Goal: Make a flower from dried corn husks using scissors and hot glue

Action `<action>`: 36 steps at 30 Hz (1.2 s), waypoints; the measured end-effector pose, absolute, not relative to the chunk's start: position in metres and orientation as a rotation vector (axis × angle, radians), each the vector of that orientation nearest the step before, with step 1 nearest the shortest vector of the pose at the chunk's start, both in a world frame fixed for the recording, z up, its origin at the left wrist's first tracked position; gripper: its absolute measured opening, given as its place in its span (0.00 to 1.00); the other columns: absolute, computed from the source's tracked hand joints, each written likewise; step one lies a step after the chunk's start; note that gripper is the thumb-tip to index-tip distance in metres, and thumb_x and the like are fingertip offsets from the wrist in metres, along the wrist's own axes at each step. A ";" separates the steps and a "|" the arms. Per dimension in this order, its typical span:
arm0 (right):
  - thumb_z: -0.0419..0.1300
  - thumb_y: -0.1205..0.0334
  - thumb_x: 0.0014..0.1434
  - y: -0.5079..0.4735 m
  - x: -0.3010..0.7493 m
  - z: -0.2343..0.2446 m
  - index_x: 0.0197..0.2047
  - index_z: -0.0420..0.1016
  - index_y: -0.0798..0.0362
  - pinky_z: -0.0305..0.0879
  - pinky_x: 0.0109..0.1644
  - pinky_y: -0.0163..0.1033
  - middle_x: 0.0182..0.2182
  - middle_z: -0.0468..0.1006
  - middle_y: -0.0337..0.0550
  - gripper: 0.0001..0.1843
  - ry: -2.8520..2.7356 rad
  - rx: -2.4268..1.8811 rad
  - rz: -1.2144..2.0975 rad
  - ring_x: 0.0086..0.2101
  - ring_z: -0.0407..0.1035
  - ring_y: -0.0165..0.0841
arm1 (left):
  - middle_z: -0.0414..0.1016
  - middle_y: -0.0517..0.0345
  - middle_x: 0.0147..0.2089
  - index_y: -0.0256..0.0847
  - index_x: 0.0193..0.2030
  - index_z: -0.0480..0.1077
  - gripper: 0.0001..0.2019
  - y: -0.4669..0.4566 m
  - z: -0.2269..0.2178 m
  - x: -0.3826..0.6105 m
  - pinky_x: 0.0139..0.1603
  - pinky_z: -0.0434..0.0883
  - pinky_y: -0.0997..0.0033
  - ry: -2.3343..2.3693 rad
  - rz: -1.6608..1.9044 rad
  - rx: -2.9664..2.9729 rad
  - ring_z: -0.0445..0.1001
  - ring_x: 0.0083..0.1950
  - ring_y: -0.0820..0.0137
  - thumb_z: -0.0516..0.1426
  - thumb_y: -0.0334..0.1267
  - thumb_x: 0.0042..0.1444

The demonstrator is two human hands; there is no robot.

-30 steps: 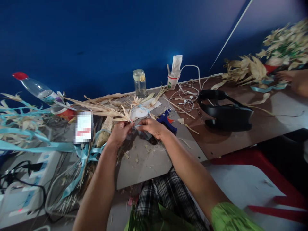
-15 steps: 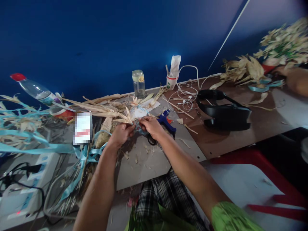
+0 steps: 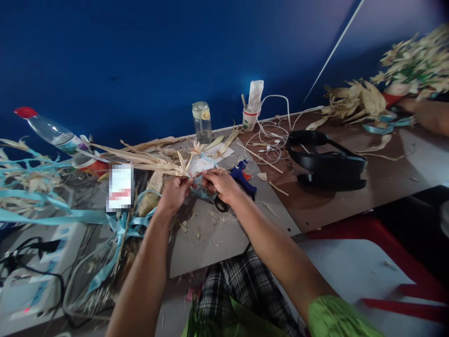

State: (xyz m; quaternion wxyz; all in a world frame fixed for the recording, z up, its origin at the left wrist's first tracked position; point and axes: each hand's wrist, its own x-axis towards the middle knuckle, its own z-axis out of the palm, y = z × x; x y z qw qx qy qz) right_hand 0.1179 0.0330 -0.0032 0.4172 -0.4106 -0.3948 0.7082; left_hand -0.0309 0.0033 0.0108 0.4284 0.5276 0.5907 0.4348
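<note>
Left hand (image 3: 174, 193) has thumb and fingers pinched on the base of a corn husk flower (image 3: 181, 164), petals up; right hand (image 3: 220, 183) is just beside it, thumb and finger together on a thin blue ribbon (image 3: 197, 178) spanning the gap to the left fingertips. Flower and ribbon are above the far part of the grey board (image 3: 206, 236); exact wrap around the stem too small to tell. Scissors (image 3: 221, 204) lie by the right wrist, blue glue gun (image 3: 244, 179) just past it, clear bottle (image 3: 202, 125) farther back near the wall.
</note>
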 end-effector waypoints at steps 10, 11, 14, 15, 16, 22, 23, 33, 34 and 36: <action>0.62 0.57 0.50 0.034 0.123 -0.004 0.48 0.74 0.54 0.62 0.51 0.39 0.45 0.74 0.47 0.21 -1.640 -1.004 1.067 0.46 0.68 0.35 | 0.63 0.62 0.16 0.36 0.23 0.73 0.12 0.003 0.010 -0.035 0.22 0.54 0.74 1.635 1.064 1.526 0.57 0.19 0.76 0.56 0.42 0.50; 0.62 0.60 0.51 0.033 0.122 -0.004 0.48 0.74 0.54 0.62 0.52 0.39 0.45 0.74 0.47 0.20 -1.659 -0.999 1.079 0.46 0.69 0.35 | 0.63 0.62 0.16 0.36 0.23 0.73 0.12 0.003 0.009 -0.035 0.22 0.55 0.74 1.628 1.066 1.536 0.58 0.19 0.76 0.56 0.41 0.50; 0.60 0.63 0.51 0.032 0.122 -0.003 0.42 0.76 0.54 0.62 0.51 0.38 0.40 0.78 0.43 0.14 -1.676 -1.029 1.143 0.43 0.70 0.34 | 0.62 0.62 0.15 0.36 0.23 0.73 0.12 0.004 0.007 -0.036 0.21 0.54 0.74 1.619 1.049 1.538 0.58 0.18 0.75 0.55 0.41 0.50; 0.60 0.63 0.50 0.032 0.122 -0.002 0.40 0.76 0.53 0.62 0.49 0.38 0.38 0.78 0.42 0.12 -1.682 -1.040 1.153 0.41 0.70 0.34 | 0.62 0.62 0.15 0.36 0.23 0.72 0.12 0.004 0.007 -0.035 0.21 0.54 0.74 1.617 1.046 1.533 0.58 0.18 0.75 0.55 0.42 0.50; 0.60 0.63 0.50 0.031 0.122 -0.001 0.38 0.76 0.53 0.63 0.47 0.37 0.35 0.78 0.40 0.10 -1.687 -1.045 1.163 0.39 0.70 0.33 | 0.62 0.62 0.15 0.36 0.23 0.72 0.12 0.004 0.007 -0.035 0.21 0.54 0.74 1.614 1.045 1.531 0.58 0.18 0.76 0.56 0.42 0.50; 0.58 0.57 0.52 0.032 0.119 -0.006 0.22 0.69 0.54 0.58 0.31 0.33 0.19 0.68 0.34 0.12 -1.506 -1.044 1.314 0.24 0.62 0.27 | 0.61 0.62 0.15 0.37 0.19 0.69 0.12 0.000 0.013 -0.028 0.20 0.54 0.74 1.577 1.092 1.509 0.56 0.18 0.76 0.56 0.40 0.49; 0.58 0.55 0.52 0.032 0.117 -0.007 0.21 0.68 0.54 0.58 0.30 0.32 0.18 0.67 0.34 0.14 -1.414 -1.048 1.394 0.23 0.61 0.26 | 0.60 0.62 0.15 0.38 0.19 0.67 0.12 0.000 0.015 -0.026 0.20 0.54 0.74 1.565 1.108 1.496 0.55 0.18 0.76 0.56 0.40 0.49; 0.66 0.55 0.45 0.034 0.108 -0.010 0.21 0.68 0.56 0.54 0.22 0.29 0.14 0.69 0.34 0.14 -0.846 -0.962 1.802 0.16 0.58 0.22 | 0.61 0.63 0.16 0.38 0.21 0.65 0.08 0.001 0.021 -0.021 0.21 0.54 0.75 1.462 1.116 1.332 0.55 0.19 0.76 0.56 0.37 0.47; 0.66 0.55 0.45 0.034 0.108 -0.011 0.20 0.69 0.56 0.54 0.21 0.29 0.14 0.69 0.34 0.14 -0.839 -0.953 1.805 0.16 0.58 0.22 | 0.62 0.62 0.16 0.37 0.21 0.65 0.08 0.001 0.020 -0.021 0.21 0.54 0.75 1.456 1.118 1.321 0.55 0.19 0.76 0.57 0.37 0.47; 0.66 0.56 0.45 0.034 0.107 -0.011 0.20 0.69 0.56 0.54 0.22 0.29 0.14 0.69 0.34 0.14 -0.840 -0.935 1.806 0.17 0.59 0.22 | 0.64 0.61 0.17 0.36 0.21 0.66 0.09 0.001 0.018 -0.022 0.21 0.54 0.75 1.454 1.122 1.300 0.56 0.20 0.77 0.57 0.37 0.47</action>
